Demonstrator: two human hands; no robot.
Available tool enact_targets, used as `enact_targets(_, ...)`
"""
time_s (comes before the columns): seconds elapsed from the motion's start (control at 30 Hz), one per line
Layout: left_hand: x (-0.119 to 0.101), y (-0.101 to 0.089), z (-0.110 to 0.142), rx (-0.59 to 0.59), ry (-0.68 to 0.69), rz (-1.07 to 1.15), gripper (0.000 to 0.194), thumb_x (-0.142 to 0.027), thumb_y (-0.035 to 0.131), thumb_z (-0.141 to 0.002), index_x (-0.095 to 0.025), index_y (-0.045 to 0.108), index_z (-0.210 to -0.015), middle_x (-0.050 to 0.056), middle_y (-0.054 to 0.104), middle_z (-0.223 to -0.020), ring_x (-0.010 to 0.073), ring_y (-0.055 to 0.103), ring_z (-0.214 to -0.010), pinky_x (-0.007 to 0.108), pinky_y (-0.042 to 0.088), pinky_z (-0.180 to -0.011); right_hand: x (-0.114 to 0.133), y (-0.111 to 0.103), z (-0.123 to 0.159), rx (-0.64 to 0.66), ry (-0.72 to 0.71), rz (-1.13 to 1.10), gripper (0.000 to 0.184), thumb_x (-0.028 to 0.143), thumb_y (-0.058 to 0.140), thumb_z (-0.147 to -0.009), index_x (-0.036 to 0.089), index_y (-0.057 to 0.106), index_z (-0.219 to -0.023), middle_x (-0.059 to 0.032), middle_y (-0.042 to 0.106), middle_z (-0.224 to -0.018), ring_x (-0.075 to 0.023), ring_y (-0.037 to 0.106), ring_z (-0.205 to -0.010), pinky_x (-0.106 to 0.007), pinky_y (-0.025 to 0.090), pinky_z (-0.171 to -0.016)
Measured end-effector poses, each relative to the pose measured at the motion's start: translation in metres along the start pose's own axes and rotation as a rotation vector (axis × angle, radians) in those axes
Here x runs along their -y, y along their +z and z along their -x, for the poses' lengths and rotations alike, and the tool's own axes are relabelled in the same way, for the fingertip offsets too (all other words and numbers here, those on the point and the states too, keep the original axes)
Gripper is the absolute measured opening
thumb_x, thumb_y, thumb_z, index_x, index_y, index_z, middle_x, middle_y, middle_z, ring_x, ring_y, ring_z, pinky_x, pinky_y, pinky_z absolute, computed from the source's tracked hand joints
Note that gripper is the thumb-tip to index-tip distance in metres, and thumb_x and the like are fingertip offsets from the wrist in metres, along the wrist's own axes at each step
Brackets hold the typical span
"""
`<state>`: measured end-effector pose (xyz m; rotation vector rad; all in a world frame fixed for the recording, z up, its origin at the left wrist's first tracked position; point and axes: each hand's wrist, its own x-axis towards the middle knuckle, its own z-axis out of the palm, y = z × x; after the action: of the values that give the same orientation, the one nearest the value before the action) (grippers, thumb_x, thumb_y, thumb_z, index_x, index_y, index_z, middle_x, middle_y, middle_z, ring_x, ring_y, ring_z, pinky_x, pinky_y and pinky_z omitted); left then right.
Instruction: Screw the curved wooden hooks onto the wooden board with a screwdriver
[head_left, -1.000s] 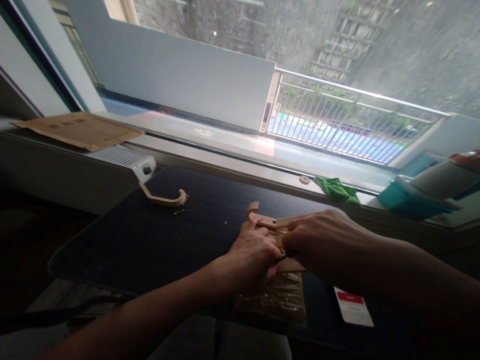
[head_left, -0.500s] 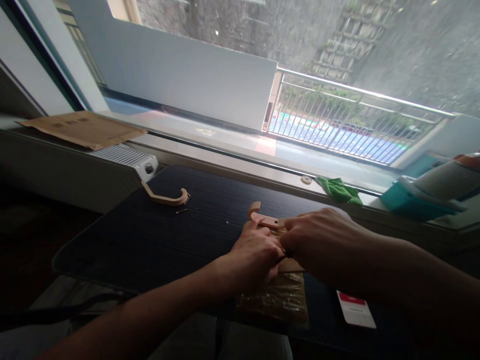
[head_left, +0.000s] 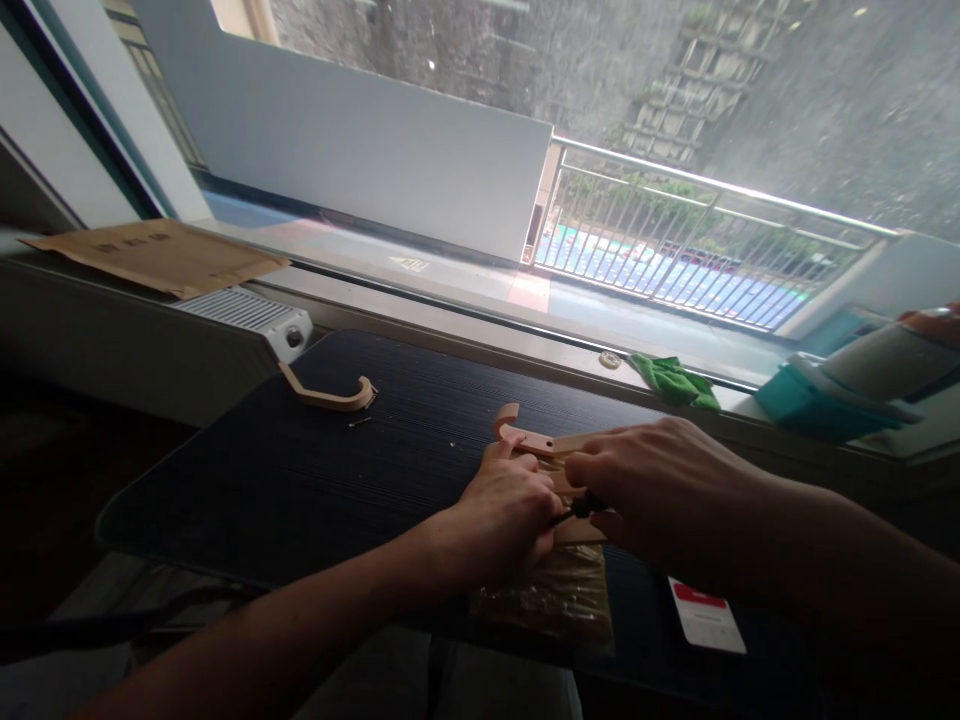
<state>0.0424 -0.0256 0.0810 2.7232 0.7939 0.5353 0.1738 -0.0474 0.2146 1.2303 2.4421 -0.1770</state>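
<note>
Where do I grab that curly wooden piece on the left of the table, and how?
Probably pinch the curly wooden piece by its middle stretch, between the bend and the curl, coming from above with the left hand, the nearer one. That stretch is slim and uncovered. I'd avoid the curl: it's rounded, and a small thin bit lies close by.

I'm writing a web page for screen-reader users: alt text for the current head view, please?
A person's left hand touches a hook-ended wooden piece over a shiny brown package while the right hand grips a dark tool. Another hooked wooden piece lies farther left on the table; a green cloth rests on the windowsill beyond.
</note>
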Motion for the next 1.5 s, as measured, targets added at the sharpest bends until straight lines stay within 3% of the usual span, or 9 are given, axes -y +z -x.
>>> enact_targets(0.17,-0.001,0.001,-0.001,-0.024,-0.007,-0.029,0.007,-0.02,0.061,-0.071,-0.019,0.064,-0.065,0.001,0.067,-0.072,0.0232,0.057,-0.085,0.046,0.02,-0.101,0.002,-0.002,-0.007,0.018,-0.068,0.037,0.015,0.011,0.055,-0.079,0.017,0.069,-0.079,-0.0069,0.069,-0.078,-0.0163,0.063,-0.075,-0.022,0.038,-0.063)
enact_targets(0.3,-0.001,0.001,-0.001,-0.008,-0.018,-0.033,0.013,-0.02,0.061,-0.071,-0.019,0.063,-0.059,0.001,0.063,-0.06,0.0219,0.057,-0.079,0.045,0.023,-0.099,-0.003,0.004,-0.011,0.025,-0.028,0.023,0.017,0.011,0.054,-0.08,0.019,0.069,-0.078,-0.0034,0.069,-0.077,-0.0164,0.063,-0.076,-0.024,0.036,-0.06)
enact_targets(0.5,-0.001,-0.002,0.0,0.002,-0.015,0.023,0.013,-0.024,0.059,-0.076,-0.021,0.068,-0.067,0.001,0.068,-0.071,0.0224,0.057,-0.087,0.043,0.023,-0.099,0.001,0.002,-0.006,0.072,0.067,0.081,0.02,0.019,0.05,-0.083,0.019,0.069,-0.076,-0.0048,0.069,-0.075,-0.0179,0.064,-0.069,-0.026,0.032,-0.053)
enact_targets(0.73,0.0,-0.001,0.0,-0.021,0.009,-0.02,0.008,-0.022,0.06,-0.075,-0.021,0.067,-0.077,0.003,0.069,-0.086,0.0264,0.057,-0.096,0.046,0.024,-0.099,0.006,-0.008,-0.01,0.097,-0.058,0.085,0.016,0.008,0.057,-0.076,0.018,0.069,-0.078,-0.0047,0.069,-0.079,-0.0171,0.063,-0.075,-0.024,0.033,-0.055)
enact_targets(0.9,0.0,0.0,0.0,0.008,-0.009,-0.022,0.007,-0.022,0.061,-0.074,-0.02,0.067,-0.072,0.003,0.068,-0.075,0.0258,0.058,-0.09,0.046,0.023,-0.099,-0.001,0.004,-0.014,0.036,-0.098,0.041,0.014,0.013,0.054,-0.079,0.019,0.066,-0.075,-0.0023,0.069,-0.079,-0.0164,0.063,-0.074,-0.026,0.033,-0.057)
enact_targets(1.13,0.0,0.0,0.001,0.006,-0.029,-0.001,0.013,-0.027,0.061,-0.077,-0.021,0.067,-0.067,0.002,0.066,-0.069,0.023,0.057,-0.087,0.043,0.025,-0.097,-0.007,0.007,-0.006,-0.001,0.065,0.018,0.022,0.026,0.048,-0.083,0.017,0.063,-0.07,-0.0049,0.067,-0.07,-0.0159,0.06,-0.064,-0.026,0.03,-0.054)
enact_targets(1.23,0.0,-0.001,0.0,-0.005,-0.003,-0.021,0.015,-0.028,0.061,-0.077,-0.02,0.066,-0.066,0.003,0.067,-0.072,0.0237,0.057,-0.088,0.043,0.026,-0.096,-0.003,-0.002,-0.005,0.055,-0.02,0.015,0.011,0.019,0.056,-0.077,0.018,0.066,-0.078,-0.0049,0.068,-0.075,-0.0156,0.061,-0.068,-0.025,0.032,-0.057)
enact_targets(1.33,0.0,-0.002,-0.002,-0.001,0.013,-0.044,0.012,-0.026,0.061,-0.076,-0.02,0.067,-0.068,0.002,0.067,-0.073,0.0248,0.058,-0.089,0.045,0.024,-0.098,-0.001,-0.007,-0.008,0.103,-0.076,0.045,0.015,0.01,0.057,-0.074,0.019,0.068,-0.08,-0.0044,0.069,-0.077,-0.0158,0.061,-0.071,-0.024,0.031,-0.057)
enact_targets(1.5,-0.001,-0.003,-0.002,0.03,-0.006,-0.044,0.017,-0.025,0.061,-0.077,-0.019,0.064,-0.062,0.002,0.066,-0.067,0.024,0.059,-0.087,0.046,0.021,-0.101,-0.006,0.001,-0.012,0.062,-0.107,0.023,0.014,0.014,0.054,-0.077,0.018,0.066,-0.071,-0.0022,0.068,-0.074,-0.0143,0.06,-0.069,-0.025,0.031,-0.056)
